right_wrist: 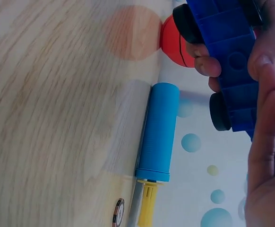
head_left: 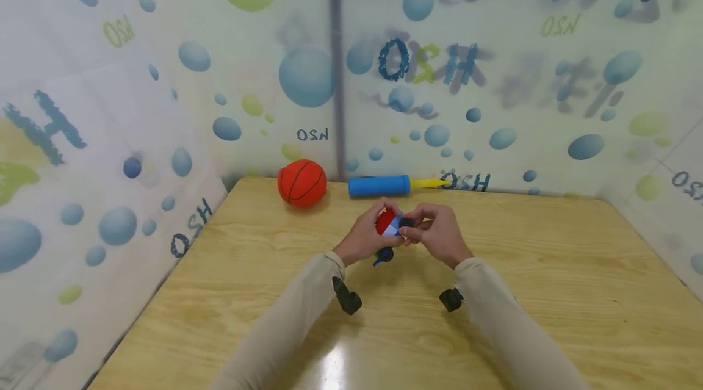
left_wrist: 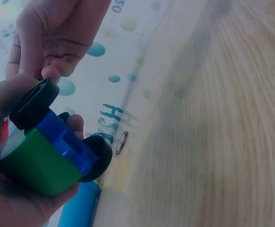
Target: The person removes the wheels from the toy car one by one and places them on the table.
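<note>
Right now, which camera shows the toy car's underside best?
The right wrist view: the car shows its blue underside broadly, though the top edge crops it. The left wrist view shows mainly the green body, a blue end and wheels; the head view, just small bits, no clear underside.

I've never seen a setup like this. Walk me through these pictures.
There is no machine here: these are a person's bare left hand and right hand. The wide picture comes from a camera worn on the head, looking forward and down. The other two come from cameras worn on each wrist, so they look tilted and close.

On the wooden table lie a red ball with black lines and, beside it, a blue cylinder with a yellow tip, perhaps a pump. The wrist pictures also show a small round disc.

The left hand grips a toy vehicle with a blue underside and black wheels; the right hand's fingers are at one wheel.
</note>
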`<control>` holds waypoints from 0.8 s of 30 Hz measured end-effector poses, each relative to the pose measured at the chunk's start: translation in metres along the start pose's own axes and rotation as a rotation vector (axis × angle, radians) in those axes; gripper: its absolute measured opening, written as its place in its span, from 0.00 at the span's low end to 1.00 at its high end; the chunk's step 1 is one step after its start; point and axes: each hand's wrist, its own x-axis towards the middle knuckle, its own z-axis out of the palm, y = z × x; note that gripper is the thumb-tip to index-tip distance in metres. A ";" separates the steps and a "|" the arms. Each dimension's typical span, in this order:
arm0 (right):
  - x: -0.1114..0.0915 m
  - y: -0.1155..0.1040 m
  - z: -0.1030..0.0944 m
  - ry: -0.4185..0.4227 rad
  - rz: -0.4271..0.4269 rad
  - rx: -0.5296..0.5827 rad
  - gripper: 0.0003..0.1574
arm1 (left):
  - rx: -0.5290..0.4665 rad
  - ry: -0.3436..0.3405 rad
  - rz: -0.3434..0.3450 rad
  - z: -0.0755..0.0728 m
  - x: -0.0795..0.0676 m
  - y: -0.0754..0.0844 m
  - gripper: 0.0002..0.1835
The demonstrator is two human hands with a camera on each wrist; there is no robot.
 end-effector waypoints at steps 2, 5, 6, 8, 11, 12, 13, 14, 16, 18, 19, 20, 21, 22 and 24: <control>-0.002 0.000 0.000 0.013 -0.016 -0.030 0.07 | 0.004 -0.006 0.005 0.001 0.001 0.001 0.24; -0.005 -0.001 0.001 0.036 -0.031 -0.060 0.06 | 0.010 -0.014 0.016 0.002 0.001 0.001 0.24; -0.006 -0.001 0.001 0.039 -0.043 -0.066 0.06 | 0.015 -0.013 0.021 0.002 0.001 0.001 0.24; -0.007 -0.003 0.002 0.045 -0.067 -0.081 0.06 | 0.021 -0.006 0.021 0.002 0.001 0.003 0.23; -0.008 -0.004 0.003 0.061 -0.100 -0.098 0.06 | 0.035 0.007 0.031 0.000 0.000 0.005 0.23; -0.008 -0.005 0.004 0.067 -0.107 -0.099 0.06 | 0.038 0.008 0.035 -0.001 -0.001 0.007 0.23; -0.008 -0.005 0.004 0.073 -0.112 -0.103 0.06 | 0.040 0.008 0.038 -0.001 -0.001 0.008 0.22; -0.009 -0.006 0.004 0.079 -0.116 -0.104 0.06 | 0.043 0.005 0.043 -0.001 -0.001 0.009 0.22; -0.010 -0.006 0.003 0.091 -0.120 -0.101 0.06 | 0.048 -0.002 0.055 -0.001 0.000 0.009 0.22; -0.012 -0.007 0.002 0.092 -0.121 -0.094 0.06 | 0.051 -0.007 0.058 -0.001 0.001 0.009 0.22; -0.012 -0.007 0.002 0.091 -0.126 -0.093 0.06 | 0.054 -0.010 0.061 -0.001 0.002 0.009 0.22; -0.013 -0.006 0.002 0.091 -0.133 -0.089 0.06 | 0.065 -0.012 0.062 -0.001 0.002 0.008 0.22; -0.014 -0.006 0.002 0.092 -0.144 -0.089 0.06 | 0.075 -0.004 0.055 -0.001 0.003 0.008 0.22; -0.015 -0.006 0.001 0.094 -0.164 -0.093 0.05 | 0.083 0.011 0.037 -0.002 0.004 0.007 0.21; -0.017 -0.007 0.000 0.091 -0.205 -0.103 0.05 | 0.096 0.040 -0.005 -0.007 0.004 0.005 0.21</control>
